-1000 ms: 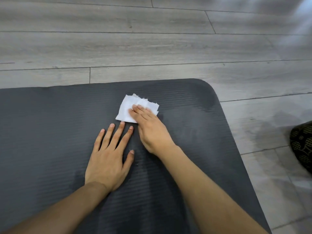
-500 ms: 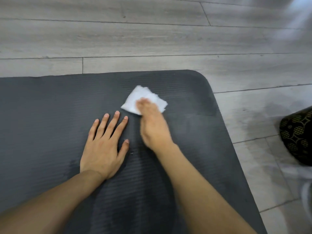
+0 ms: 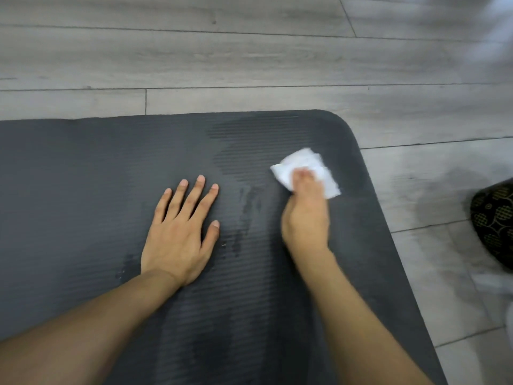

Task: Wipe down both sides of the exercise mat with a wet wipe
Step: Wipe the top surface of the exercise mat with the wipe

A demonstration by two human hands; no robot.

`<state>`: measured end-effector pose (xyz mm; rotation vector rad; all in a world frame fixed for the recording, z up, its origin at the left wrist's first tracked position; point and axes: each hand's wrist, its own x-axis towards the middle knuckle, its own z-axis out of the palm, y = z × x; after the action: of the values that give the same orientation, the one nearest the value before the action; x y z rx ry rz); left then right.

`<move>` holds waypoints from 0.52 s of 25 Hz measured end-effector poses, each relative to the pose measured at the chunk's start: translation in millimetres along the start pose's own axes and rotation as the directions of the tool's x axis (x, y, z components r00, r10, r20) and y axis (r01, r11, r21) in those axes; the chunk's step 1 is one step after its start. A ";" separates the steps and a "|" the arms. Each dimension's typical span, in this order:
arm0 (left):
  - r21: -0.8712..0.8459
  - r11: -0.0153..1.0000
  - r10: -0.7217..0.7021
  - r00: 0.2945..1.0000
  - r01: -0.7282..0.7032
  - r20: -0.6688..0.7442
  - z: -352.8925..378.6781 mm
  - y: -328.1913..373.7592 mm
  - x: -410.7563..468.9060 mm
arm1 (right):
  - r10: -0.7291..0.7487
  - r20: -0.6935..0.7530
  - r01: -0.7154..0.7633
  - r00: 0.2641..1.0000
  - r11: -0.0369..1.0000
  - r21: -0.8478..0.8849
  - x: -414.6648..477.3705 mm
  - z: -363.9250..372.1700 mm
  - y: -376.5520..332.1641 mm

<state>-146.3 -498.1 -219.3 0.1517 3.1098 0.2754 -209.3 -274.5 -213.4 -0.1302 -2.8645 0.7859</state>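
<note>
1. while the left hand [image 3: 177, 232] lies flat on the exercise mat [image 3: 83, 176], palm down w/ fingers straight & spread, the right hand [image 3: 305, 215] sits on the wet wipe [image 3: 302, 162] to the right of it.
2. right hand is motion-blurred; its fingertips are over the wipe's lower middle, but can't tell if they press flat or curl round it.
3. wipe is white & crumpled, lying on the mat at centre-right of frame, near the mat's rounded upper-right corner, inside the edge.
4. mat is dark grey & ribbed, fills the lower left & centre; far edge runs across the middle, right edge slants down to the lower right.
5. darker damp streaks [image 3: 249, 151] show on the mat btwn the two hands & up toward the far edge.
6. both forearms are bare, coming in from the bottom of frame.
7. mat lies on a grey wood-look floor [image 3: 222, 51], which fills the top & right.
8. dark patterned obj [image 3: 494, 220] sits on the floor at the right edge, apart from the mat; can't tell what it is.
</note>
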 end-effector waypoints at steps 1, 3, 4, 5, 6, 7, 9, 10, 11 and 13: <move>0.000 1.000 0.001 1.000 -0.001 0.001 0.4 -0.4 0.1 | -0.196 0.057 0.194 0.979 0.981 0.029 -18.4 14.9 -25.2; 0.001 1.000 0.002 1.000 -0.002 0.009 0.8 -1.0 0.4 | -0.503 0.172 0.504 0.847 0.863 0.046 -41.4 30.7 -45.1; -0.002 1.000 -0.004 1.000 0.005 0.009 0.8 -1.4 0.1 | -0.542 0.178 0.546 0.821 0.837 0.030 -39.2 27.3 -40.7; -0.006 1.000 -0.009 1.000 0.009 0.008 0.8 -1.4 0.0 | -0.499 0.101 0.502 0.861 0.865 -0.001 -30.6 20.0 -28.0; -0.009 1.000 -0.011 1.000 0.011 0.005 0.9 -0.9 0.2 | -0.322 0.000 0.322 0.947 0.947 0.012 -20.2 5.7 -9.3; -0.011 1.000 -0.014 1.000 0.014 0.003 1.2 -0.6 0.2 | -0.102 -0.059 0.101 0.993 0.995 -0.018 -9.7 -8.2 18.2; -0.005 1.000 -0.017 1.000 0.017 -0.003 1.7 -0.8 -0.5 | 0.220 -0.068 -0.227 0.973 0.968 -0.104 8.5 -42.7 56.7; -0.003 1.000 -0.018 1.000 0.018 -0.005 1.9 -0.4 -0.5 | 0.287 -0.055 -0.292 0.956 0.950 -0.115 9.5 -56.5 68.8; -0.002 1.000 -0.019 1.000 0.019 -0.006 1.7 -0.2 -0.3 | 0.253 -0.070 -0.260 0.965 0.955 -0.139 9.3 -55.6 71.3; -0.005 1.000 -0.023 1.000 0.023 -0.003 0.5 0.1 -0.7 | 0.177 -0.018 -0.177 0.984 0.982 -0.058 -6.3 -38.1 36.5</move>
<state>-145.6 -497.9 -219.8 0.1156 3.1117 0.2828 -194.6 -225.0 -200.8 -0.4010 -2.8948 0.7275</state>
